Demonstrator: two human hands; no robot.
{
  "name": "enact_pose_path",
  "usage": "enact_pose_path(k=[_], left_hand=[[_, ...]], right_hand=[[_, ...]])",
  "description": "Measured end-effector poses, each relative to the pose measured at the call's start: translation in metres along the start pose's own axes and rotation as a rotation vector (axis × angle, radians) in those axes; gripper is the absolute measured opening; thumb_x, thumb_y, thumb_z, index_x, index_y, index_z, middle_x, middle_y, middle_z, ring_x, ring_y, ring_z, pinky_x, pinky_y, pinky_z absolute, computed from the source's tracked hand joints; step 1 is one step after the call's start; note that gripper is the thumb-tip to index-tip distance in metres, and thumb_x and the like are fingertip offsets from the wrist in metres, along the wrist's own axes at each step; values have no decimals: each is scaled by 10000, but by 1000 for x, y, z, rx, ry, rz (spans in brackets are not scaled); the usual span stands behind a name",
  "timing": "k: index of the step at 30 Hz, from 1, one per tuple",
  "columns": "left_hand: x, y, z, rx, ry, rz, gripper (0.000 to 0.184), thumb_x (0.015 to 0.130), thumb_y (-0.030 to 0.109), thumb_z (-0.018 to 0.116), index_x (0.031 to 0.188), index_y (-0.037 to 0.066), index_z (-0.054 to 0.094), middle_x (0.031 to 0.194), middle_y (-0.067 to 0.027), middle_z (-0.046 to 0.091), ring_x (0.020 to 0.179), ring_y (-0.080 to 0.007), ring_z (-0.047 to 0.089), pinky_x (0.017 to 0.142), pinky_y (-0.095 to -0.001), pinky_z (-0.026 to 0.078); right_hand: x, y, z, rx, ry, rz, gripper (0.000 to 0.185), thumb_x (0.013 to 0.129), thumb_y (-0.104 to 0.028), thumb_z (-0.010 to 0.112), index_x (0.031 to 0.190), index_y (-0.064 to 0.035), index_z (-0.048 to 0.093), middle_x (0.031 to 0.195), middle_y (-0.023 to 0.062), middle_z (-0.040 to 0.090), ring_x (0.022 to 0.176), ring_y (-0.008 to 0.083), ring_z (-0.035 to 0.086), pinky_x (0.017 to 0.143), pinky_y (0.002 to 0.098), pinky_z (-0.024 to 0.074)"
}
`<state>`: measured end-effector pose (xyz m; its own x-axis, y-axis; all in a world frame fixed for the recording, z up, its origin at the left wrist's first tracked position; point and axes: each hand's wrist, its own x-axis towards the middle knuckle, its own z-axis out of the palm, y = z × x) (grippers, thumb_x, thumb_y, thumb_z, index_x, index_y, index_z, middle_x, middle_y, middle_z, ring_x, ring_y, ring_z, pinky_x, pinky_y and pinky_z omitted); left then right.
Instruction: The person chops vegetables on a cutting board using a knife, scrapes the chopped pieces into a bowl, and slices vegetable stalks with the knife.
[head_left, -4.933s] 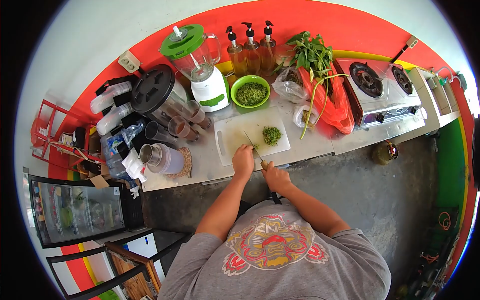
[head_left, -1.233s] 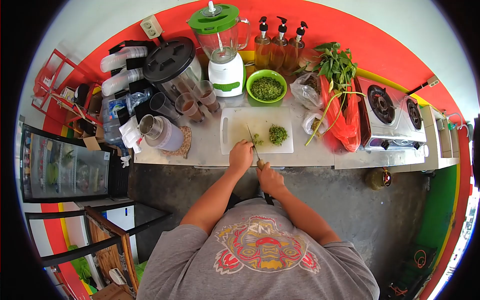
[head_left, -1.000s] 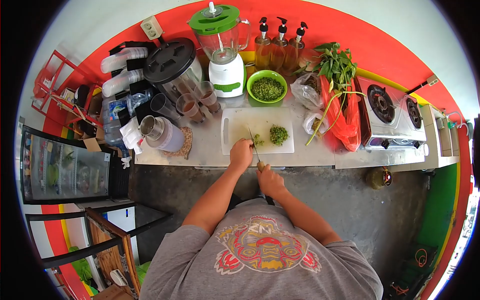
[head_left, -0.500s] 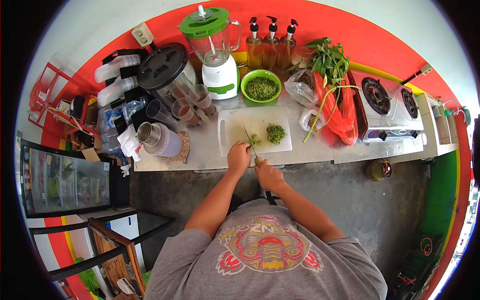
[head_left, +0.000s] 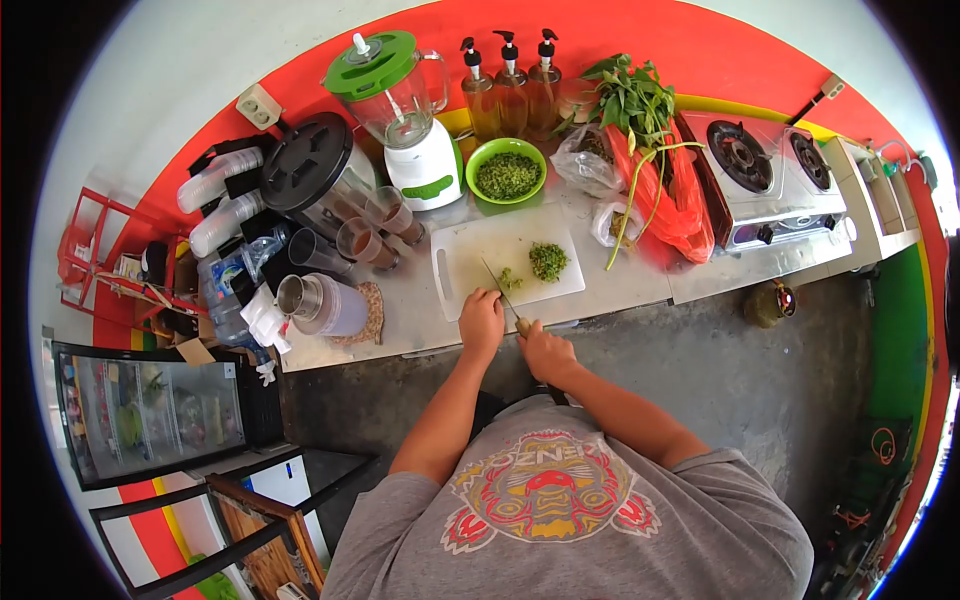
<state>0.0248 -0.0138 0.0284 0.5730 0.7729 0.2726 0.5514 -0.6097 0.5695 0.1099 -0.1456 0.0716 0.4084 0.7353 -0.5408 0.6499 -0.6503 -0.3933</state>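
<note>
On a white cutting board (head_left: 460, 262) at the front of the metal counter (head_left: 412, 305), a large pile of finely chopped greens (head_left: 548, 261) sits toward the right, with a smaller clump of chopped greens (head_left: 510, 279) nearer the middle. The person's right hand (head_left: 547, 354) is closed around the wooden handle of a kitchen knife (head_left: 508, 301), just off the counter's front edge. The blade slants forward and to the left over the board, its length passing just beside the small clump. The left hand (head_left: 481, 320) is at the board's near edge, fingers bent and close to the blade's left side; whether it grips anything cannot be told from this angle.

Behind the board stands a lime-green bowl (head_left: 470, 175) holding more chopped greens, and to its left a blender (head_left: 422, 165) with a green lid. Three pump bottles (head_left: 511, 102) stand in a row behind the bowl. To the right lie clear plastic bags (head_left: 582, 172) and a red plastic bag (head_left: 682, 220) with long-stemmed leafy greens (head_left: 640, 98) across it, near a two-burner gas stove (head_left: 772, 190). To the left of the board, two tumblers (head_left: 372, 250) hold something brown
</note>
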Motion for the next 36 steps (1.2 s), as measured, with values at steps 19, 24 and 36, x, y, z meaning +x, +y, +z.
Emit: enact_pose_path(k=[19, 24, 36], left_hand=[[1, 7, 1, -31, 19, -50, 119, 844, -2, 642, 932, -6, 723, 918, -171, 662, 854, -378, 655, 765, -454, 532], [-4, -5, 8, -107, 91, -13, 111, 847, -14, 640, 920, -18, 724, 923, -174, 670, 848, -374, 658, 770, -442, 533], [12, -3, -1, -80, -54, -173, 96, 817, -13, 679, 900, -16, 729, 888, -177, 681, 808, -359, 677, 752, -439, 544]], right_hand=[[1, -5, 0, -12, 16, -5, 465, 1052, -467, 470, 1139, -10, 481, 989, 226, 733, 957, 408, 722, 840, 512, 566], [2, -5, 8, -38, 67, -36, 459, 1051, -469, 472, 1133, -17, 486, 957, 212, 738, 908, 396, 734, 792, 507, 577], [-18, -2, 2, 11, -3, 13, 466, 1053, -465, 456, 1150, -10, 487, 1024, 211, 734, 960, 403, 722, 839, 505, 566]])
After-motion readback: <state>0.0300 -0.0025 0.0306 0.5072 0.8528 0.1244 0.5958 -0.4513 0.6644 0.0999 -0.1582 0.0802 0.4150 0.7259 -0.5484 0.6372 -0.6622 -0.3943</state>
